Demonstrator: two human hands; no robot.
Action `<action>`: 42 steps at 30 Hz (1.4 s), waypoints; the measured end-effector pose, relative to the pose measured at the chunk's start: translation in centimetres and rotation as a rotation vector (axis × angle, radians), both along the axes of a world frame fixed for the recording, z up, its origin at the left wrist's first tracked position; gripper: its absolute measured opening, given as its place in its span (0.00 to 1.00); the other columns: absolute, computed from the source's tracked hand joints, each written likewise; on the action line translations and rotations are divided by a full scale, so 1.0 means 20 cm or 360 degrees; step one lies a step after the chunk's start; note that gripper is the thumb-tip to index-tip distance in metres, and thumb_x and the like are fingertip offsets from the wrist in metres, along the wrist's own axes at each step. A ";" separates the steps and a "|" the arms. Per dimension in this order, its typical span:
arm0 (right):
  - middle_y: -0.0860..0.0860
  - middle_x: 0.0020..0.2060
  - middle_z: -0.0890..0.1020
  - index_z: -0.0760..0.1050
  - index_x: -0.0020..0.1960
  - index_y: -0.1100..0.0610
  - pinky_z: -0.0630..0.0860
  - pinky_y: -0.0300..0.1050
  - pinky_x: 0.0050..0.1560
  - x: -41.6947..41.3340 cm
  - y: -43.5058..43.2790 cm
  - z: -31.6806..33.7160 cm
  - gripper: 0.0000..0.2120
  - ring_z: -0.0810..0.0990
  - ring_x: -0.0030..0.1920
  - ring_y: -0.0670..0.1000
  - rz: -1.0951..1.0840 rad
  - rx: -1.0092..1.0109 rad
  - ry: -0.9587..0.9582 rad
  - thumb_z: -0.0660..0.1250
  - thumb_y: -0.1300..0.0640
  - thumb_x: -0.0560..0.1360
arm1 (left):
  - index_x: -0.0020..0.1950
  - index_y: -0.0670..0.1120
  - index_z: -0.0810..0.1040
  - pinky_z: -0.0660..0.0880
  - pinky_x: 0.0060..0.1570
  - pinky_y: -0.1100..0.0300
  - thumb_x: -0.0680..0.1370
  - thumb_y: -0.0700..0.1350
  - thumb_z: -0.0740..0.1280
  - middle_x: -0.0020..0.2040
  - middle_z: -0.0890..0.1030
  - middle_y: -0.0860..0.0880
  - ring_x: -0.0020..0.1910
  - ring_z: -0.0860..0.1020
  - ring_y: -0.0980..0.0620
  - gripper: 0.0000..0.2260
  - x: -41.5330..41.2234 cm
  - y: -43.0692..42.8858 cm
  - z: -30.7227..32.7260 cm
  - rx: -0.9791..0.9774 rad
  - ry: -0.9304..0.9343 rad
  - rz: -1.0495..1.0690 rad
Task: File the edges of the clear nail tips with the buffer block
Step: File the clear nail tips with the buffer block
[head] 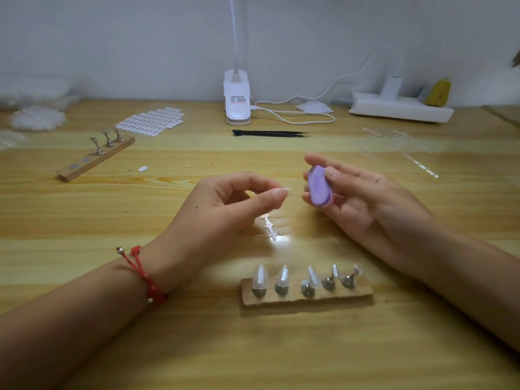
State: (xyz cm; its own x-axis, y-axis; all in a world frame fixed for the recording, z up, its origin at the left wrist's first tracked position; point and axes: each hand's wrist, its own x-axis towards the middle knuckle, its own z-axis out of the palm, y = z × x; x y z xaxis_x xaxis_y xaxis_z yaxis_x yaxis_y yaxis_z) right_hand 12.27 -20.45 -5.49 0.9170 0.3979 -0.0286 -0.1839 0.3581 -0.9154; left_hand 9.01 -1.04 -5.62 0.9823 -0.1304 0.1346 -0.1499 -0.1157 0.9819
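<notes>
In the right hand (365, 204): the buffer block (319, 187) is pinched between thumb and fingers.
Buffer block: judged light and slightly spongy; the edges are gripped and the purple face is left bare; the long axis is roughly upright, crosswise to the fingers.
Left hand (225, 205): a nail tip (284, 190) is pinched, just short of the block.
Nail tip: judged thin, springy and slippery; the free end points out of the pinch toward the block.
</notes>
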 end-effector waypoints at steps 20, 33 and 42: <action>0.59 0.46 0.86 0.83 0.53 0.57 0.81 0.41 0.46 -0.03 0.01 -0.03 0.20 0.84 0.43 0.52 0.0060 -0.0315 -0.0171 0.74 0.61 0.61 | 0.40 0.50 0.81 0.66 0.28 0.74 0.72 0.50 0.69 0.31 0.76 0.57 0.28 0.69 0.60 0.05 0.01 0.00 -0.01 0.0107 -0.0075 -0.0027; 0.57 0.41 0.86 0.85 0.49 0.55 0.82 0.44 0.46 -0.04 0.02 -0.03 0.20 0.84 0.39 0.51 0.0026 -0.0330 -0.0149 0.76 0.59 0.57 | 0.40 0.47 0.81 0.67 0.29 0.74 0.75 0.43 0.69 0.29 0.75 0.57 0.27 0.69 0.61 0.05 0.01 -0.01 -0.01 0.0156 -0.0074 -0.0053; 0.56 0.41 0.86 0.86 0.49 0.55 0.82 0.46 0.48 -0.04 0.02 -0.04 0.19 0.84 0.39 0.52 0.0010 -0.0356 -0.0154 0.76 0.59 0.58 | 0.40 0.48 0.82 0.69 0.30 0.72 0.75 0.44 0.69 0.30 0.76 0.56 0.28 0.71 0.60 0.05 0.01 0.00 -0.02 0.0167 -0.0053 -0.0067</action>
